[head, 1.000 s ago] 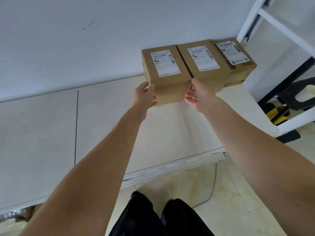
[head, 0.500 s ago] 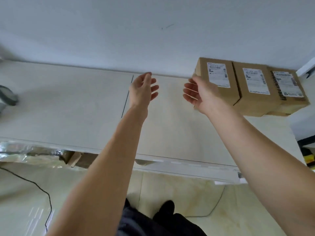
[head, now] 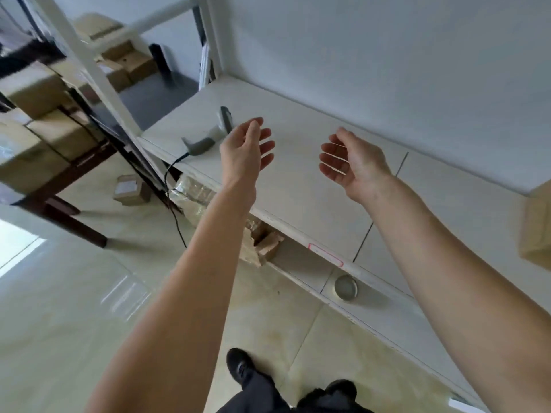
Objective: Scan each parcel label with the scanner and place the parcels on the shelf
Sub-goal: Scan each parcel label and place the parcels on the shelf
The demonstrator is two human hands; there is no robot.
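- White wall backs the shelf (head: 298,174), a pale board running from upper left to lower right; I use this board as my landmark.
- On the board's left end lies the scanner (head: 208,135), grey, on its side, with its head toward the wall and its black cable (head: 173,192) dropping over the board's front edge to the floor.
- At the board's far right end I see one parcel (head: 536,228), brown cardboard, cut off by the frame edge; I cannot read any label on it.
- My left hand (head: 244,150) hangs above the board just right of the scanner, fingers spread and gently bent, holding nothing, not touching the scanner.
- My right hand (head: 351,162) hangs above the middle of the board, palm turned toward the left hand, fingers parted and loosely curved, empty.
- Under the board's front edge sit crumpled clear wrap and torn cardboard (head: 262,242), and a round tin (head: 346,287) rests on the lower board.
- Left of the board stands a dark table (head: 59,162) stacked with blurred brown boxes (head: 32,93), and one small box (head: 131,189) lies on the tiled floor (head: 74,293) beside it.
- Below the board, near the frame bottom, I see dark shoes (head: 241,365).
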